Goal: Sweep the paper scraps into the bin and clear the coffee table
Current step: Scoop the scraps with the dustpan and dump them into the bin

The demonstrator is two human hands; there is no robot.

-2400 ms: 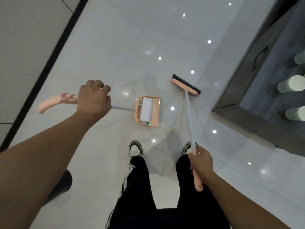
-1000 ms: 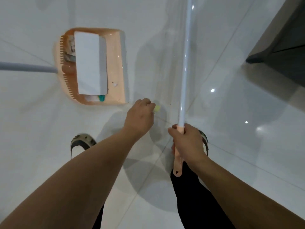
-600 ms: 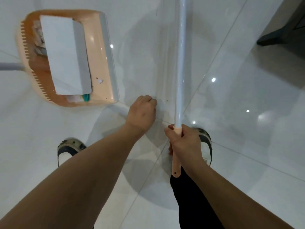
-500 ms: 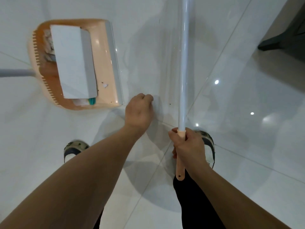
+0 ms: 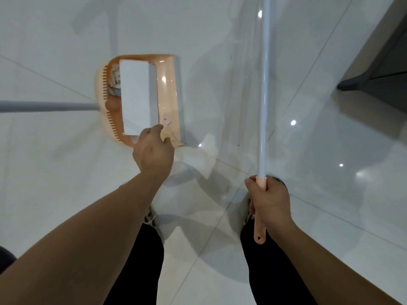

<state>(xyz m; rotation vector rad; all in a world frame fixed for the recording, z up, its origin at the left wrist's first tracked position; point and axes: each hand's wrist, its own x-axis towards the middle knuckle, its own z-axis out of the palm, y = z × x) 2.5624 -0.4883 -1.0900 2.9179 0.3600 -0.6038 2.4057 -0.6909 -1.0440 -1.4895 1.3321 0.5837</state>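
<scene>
The left hand [image 5: 154, 151] hangs over the near corner of the peach plastic dustpan [image 5: 169, 89] at centre left, fingers loosely parted above a small yellowish scrap [image 5: 164, 136]. The pan already holds a white folded paper sheet [image 5: 138, 95] and crumpled bits. The right hand [image 5: 269, 201] grips the pale broom handle [image 5: 264, 84]. Emptying into the bin and clearing the dark counter [image 5: 378, 69] at upper right likely remain.
</scene>
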